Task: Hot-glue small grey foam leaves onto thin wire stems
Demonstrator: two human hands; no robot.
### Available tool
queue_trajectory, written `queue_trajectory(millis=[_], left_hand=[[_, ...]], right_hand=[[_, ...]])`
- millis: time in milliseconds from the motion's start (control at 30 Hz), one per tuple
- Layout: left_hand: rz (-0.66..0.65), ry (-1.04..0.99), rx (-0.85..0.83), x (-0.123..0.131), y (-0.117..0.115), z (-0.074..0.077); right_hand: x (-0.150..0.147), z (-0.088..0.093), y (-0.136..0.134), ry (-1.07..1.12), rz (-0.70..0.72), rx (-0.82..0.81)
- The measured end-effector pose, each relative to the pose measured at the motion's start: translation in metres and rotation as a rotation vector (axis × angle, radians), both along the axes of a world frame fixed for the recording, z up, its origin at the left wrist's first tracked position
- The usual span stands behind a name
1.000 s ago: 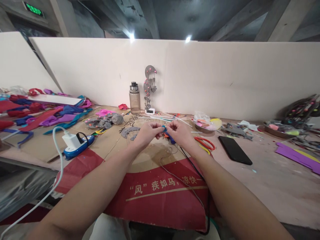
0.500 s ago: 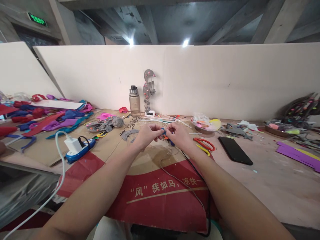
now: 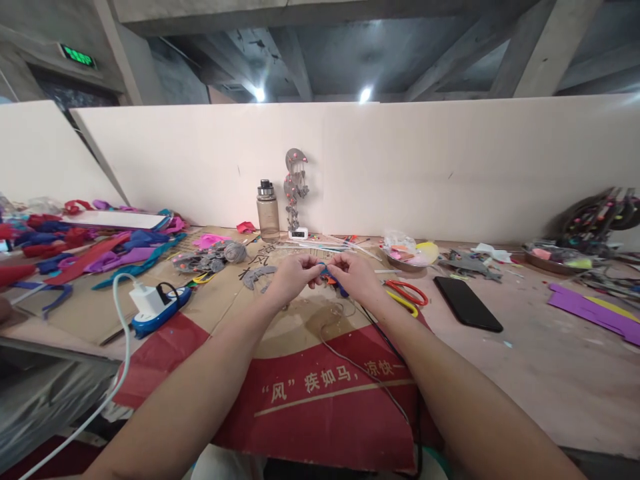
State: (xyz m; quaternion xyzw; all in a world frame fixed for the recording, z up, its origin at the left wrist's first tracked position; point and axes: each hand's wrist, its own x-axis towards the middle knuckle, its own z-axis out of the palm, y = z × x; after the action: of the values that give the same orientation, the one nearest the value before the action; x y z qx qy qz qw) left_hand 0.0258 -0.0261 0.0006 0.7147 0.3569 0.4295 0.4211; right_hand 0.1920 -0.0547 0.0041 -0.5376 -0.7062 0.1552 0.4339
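My left hand (image 3: 294, 277) and my right hand (image 3: 356, 276) meet over the cardboard, thumbs and forefingers pinched together. Between their fingertips is a small blue piece (image 3: 325, 269), mostly covered by the fingers, so its exact kind is unclear. Just below the right fingers lie other small blue and orange bits, partly hidden. A thin grey cord (image 3: 345, 357) runs from under the hands down across the red printed cardboard (image 3: 320, 420). Grey cut-out shapes (image 3: 259, 277) lie left of my left hand.
Right of my hands are red-handled scissors (image 3: 407, 291), a black phone (image 3: 467, 303) and a bowl of scraps (image 3: 410, 257). A bottle (image 3: 268, 217) and a hanging grey ornament (image 3: 295, 183) stand behind. At left are a blue power strip (image 3: 163, 313) and coloured fabric strips (image 3: 107, 250).
The view has tilted up slightly, so the scene sits lower. Both hands still pinch the blue piece, with the fingertips slightly shifted; it now looks flatter.
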Motion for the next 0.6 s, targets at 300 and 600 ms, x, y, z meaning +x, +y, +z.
queue_trajectory(millis=[300, 600], left_hand=[[-0.071, 0.019, -0.059, -0.002, 0.001, -0.002], [0.393, 0.097, 0.34, -0.02, 0.022, 0.0]], right_hand=[[-0.003, 0.001, -0.003, -0.09, -0.055, 0.063], [0.0, -0.01, 0.006, 0.006, 0.077, -0.085]])
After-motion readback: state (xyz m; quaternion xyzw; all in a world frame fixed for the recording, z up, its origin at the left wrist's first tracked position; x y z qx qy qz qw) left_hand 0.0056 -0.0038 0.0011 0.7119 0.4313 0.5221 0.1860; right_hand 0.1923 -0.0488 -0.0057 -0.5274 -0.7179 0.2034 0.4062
